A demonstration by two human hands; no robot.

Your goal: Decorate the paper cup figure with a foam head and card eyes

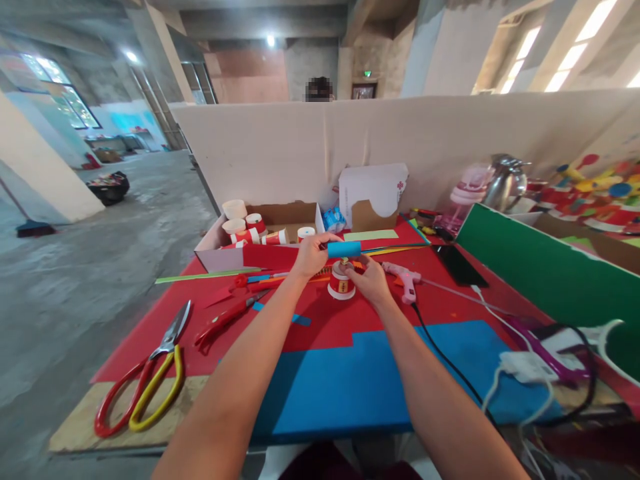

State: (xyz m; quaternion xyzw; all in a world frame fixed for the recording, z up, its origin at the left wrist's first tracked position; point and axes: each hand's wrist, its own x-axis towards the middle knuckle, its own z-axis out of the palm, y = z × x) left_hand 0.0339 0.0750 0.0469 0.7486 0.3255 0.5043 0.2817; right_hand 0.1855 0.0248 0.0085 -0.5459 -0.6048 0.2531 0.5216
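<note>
My left hand [311,255] is closed on one end of a rolled blue paper tube [344,249], held level just above a small red-and-white paper cup [341,283]. My right hand [369,279] is closed round the right side of that cup, which stands upside down on the red sheet [320,320]. The tube's other end points right, free of any hand. Both forearms reach forward from the near edge over a blue sheet [360,380].
Large red-and-yellow scissors [145,377] and a red cutter [227,319] lie at left. A glue gun [406,279] with black cord and a phone [457,265] lie at right. A cardboard box of cups [250,230] stands behind, a green board [550,273] at right, a partition beyond.
</note>
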